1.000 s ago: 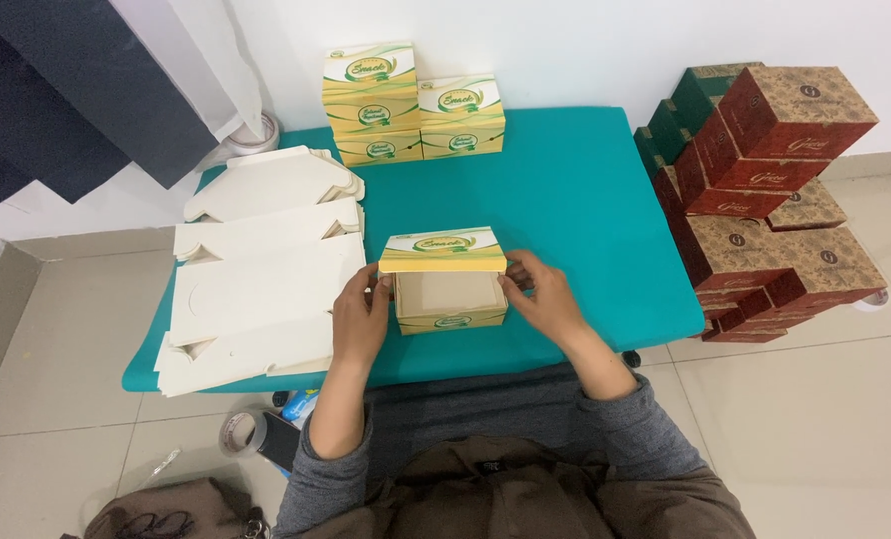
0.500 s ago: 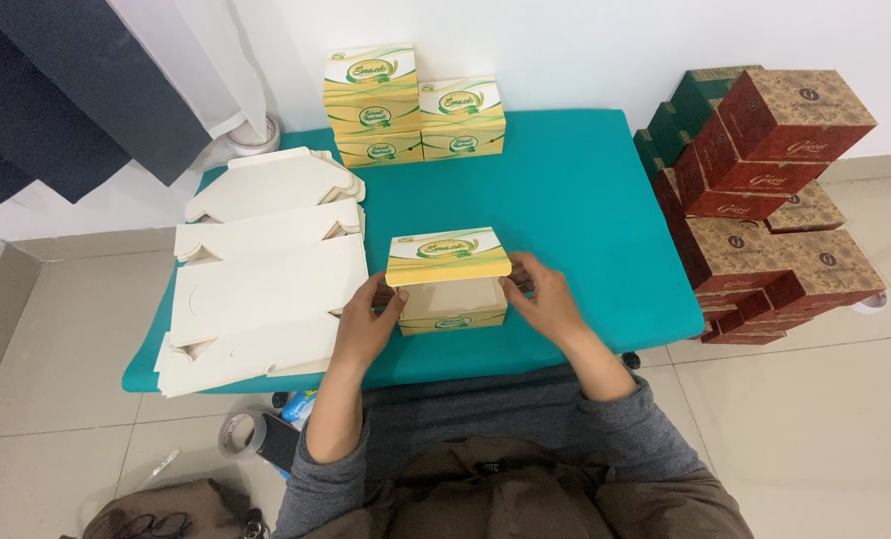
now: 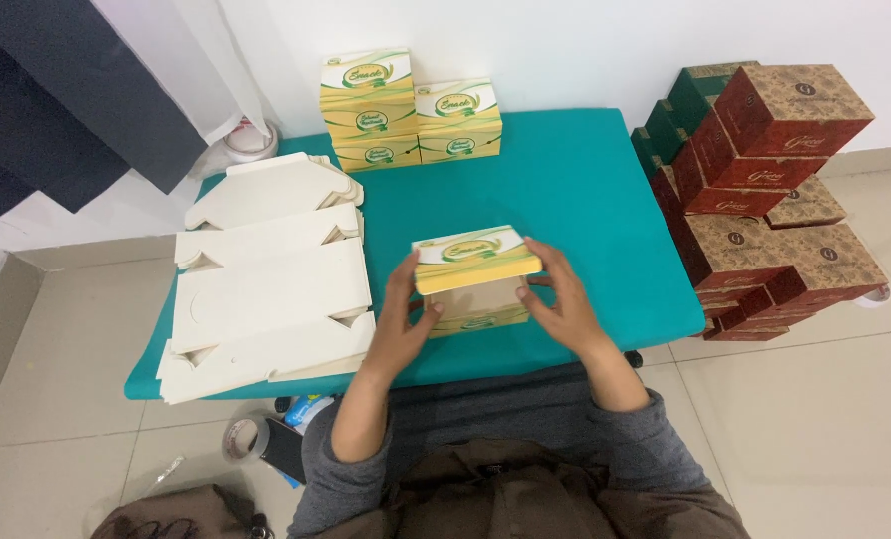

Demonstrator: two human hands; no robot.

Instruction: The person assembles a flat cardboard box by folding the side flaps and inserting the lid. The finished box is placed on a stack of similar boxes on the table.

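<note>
Centrally, in the head view, the yellow-and-green snack box sat on the teal table, held between both hands. Its long axis ran left to right, lid on top and tilted slightly, open front facing the person. The left hand gripped the box's left end, fingers curled against the side. The right hand clasped the right end, fingers spread along the lid edge. Beyond the hands stood stacked yellow boxes. Left of the left hand lay flat white box blanks. Right of the right hand, red-and-brown cartons were piled on the floor.
</note>
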